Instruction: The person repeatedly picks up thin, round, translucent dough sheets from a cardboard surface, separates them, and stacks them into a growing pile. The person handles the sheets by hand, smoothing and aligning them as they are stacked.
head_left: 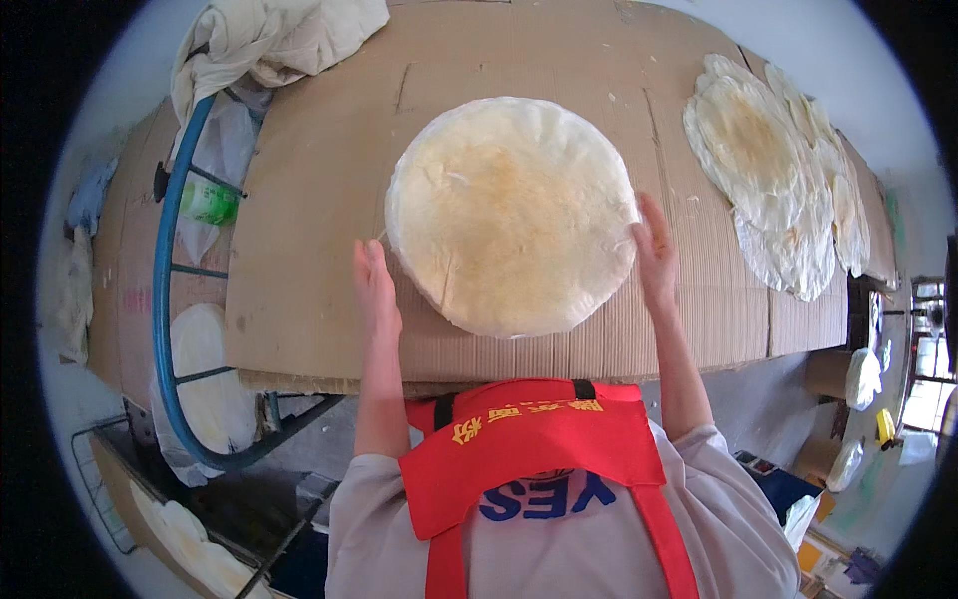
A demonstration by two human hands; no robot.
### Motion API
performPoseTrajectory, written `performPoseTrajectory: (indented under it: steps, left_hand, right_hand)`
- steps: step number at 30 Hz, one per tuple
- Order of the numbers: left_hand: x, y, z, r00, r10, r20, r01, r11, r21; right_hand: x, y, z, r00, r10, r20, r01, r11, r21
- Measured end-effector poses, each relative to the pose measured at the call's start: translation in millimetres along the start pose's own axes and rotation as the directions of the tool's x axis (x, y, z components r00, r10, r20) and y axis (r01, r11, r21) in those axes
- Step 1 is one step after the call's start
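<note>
A round stack of thin, pale flatbreads (509, 215) with a browned middle lies on the cardboard-covered table in front of me. My left hand (378, 290) is upright just off its left side, fingers stretched out and holding nothing. At the stack's right edge, my right hand (656, 250) has its fingers extended, the fingertips touching or nearly touching the rim. Neither hand is wrapped round the bread.
Several overlapping flatbreads (748, 140) are spread at the table's right. On the left stands a blue metal frame (165, 290), with a cream cloth (289, 40) above it. Behind the frame are a plastic bag (215, 150) and more pale flatbreads (205, 369). Brown cardboard (309, 250) covers the tabletop.
</note>
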State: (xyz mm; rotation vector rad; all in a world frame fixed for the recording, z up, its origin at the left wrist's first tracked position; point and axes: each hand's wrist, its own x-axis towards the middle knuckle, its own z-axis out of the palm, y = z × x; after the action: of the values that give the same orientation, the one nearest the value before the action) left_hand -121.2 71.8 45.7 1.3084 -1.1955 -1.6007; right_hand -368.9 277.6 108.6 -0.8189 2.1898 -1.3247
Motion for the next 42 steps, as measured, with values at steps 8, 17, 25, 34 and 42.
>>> performPoseTrajectory:
  steps: [8,17,25,34,42]
  left_hand:
    - [18.2,-7.1,28.3,0.991,-0.028,0.127,0.027,1.0,0.004]
    - [36.3,1.8,26.0,0.967,-0.048,0.252,0.027,0.996,0.089]
    - [43.7,38.8,39.2,0.893,0.384,0.235,-0.447,0.694,0.565]
    - [-5.7,23.4,143.6,0.393,0.037,0.919,-0.906,-0.154,0.394]
    - [8.7,19.2,143.6,0.351,0.045,0.935,-0.935,0.071,0.347]
  right_hand:
    - [28.1,85.1,25.9,0.9,0.32,-0.297,-0.291,0.947,0.137]
    - [25.2,70.0,23.1,0.91,0.323,-0.26,-0.185,0.877,0.443]
    - [28.0,65.0,7.1,0.862,0.04,-0.504,-0.14,0.977,-0.162]
    - [45.2,51.8,33.3,0.948,-0.318,0.016,0.227,0.64,-0.734]
    - [47.1,67.1,29.7,0.934,-0.348,-0.077,0.207,0.705,-0.679]
